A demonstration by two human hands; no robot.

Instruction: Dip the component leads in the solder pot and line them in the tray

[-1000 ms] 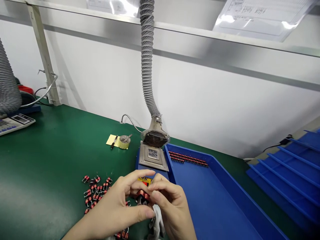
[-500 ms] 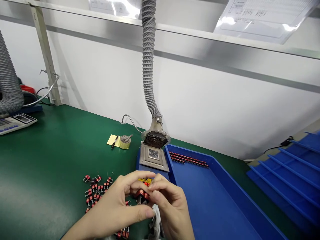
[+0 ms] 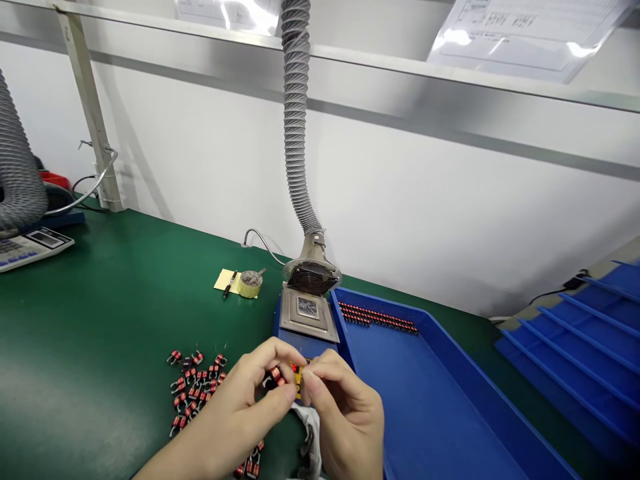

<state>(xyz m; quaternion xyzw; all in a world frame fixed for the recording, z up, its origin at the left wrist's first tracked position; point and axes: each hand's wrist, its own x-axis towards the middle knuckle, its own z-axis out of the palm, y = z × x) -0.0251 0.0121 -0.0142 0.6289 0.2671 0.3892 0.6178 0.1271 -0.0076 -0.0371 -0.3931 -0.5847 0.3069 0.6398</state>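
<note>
Green matting point(image 3: 100, 320) across the whole bench, white wall point(image 3: 450, 220) behind. Nearest the camera, left hand point(image 3: 235, 420) and right hand point(image 3: 345, 420) close together over a crumpled white cloth point(image 3: 311, 437). Left thumb and forefinger closed on a small red coil point(image 3: 277, 377), held a little above the mat, in front of the solder pot point(image 3: 306, 313). Right hand curled narrow, fingertips just beside that coil; no telling whether pinched on anything.

Left of the hands, loose coils point(image 3: 195, 383) scattered on the mat, a few more by the left wrist at the bottom edge. Just beyond the fingers, the solder pot's blue body with a square metal top, its lit display partly hidden by the fingertips. Touching its right side, a long blue tray point(image 3: 425, 413), with a row of coils point(image 3: 377, 317) along the far end.

Further back, a tape roll point(image 3: 249, 285) and a pen point(image 3: 230, 283) on a yellow note point(image 3: 223, 279). Above the pot, a ribbed fume hose point(image 3: 296, 133) hanging down to a round grille. Far left, a scale point(image 3: 30, 243) and a second hose point(image 3: 17, 173); far right, stacked blue trays point(image 3: 575, 347). Overhead, sleeved papers point(image 3: 525, 33) on a rail.
</note>
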